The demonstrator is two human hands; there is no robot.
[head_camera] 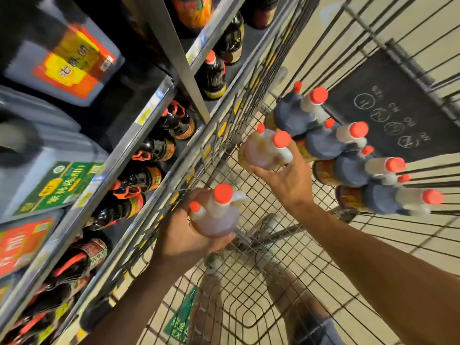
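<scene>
My left hand grips a pale amber bottle with a red cap and a small second bottle strapped to it, held over the wire cart near its left wall. My right hand holds a second pale amber bottle of the same kind, further in, fingers curled under its shoulder. Right of that hand, several dark bottles with red caps stand in a row inside the cart.
Metal shelves on the left carry dark sauce bottles and large grey jugs. A black sign with white circles hangs on the cart's far wall. Beige floor shows through the mesh, with a green floor sticker.
</scene>
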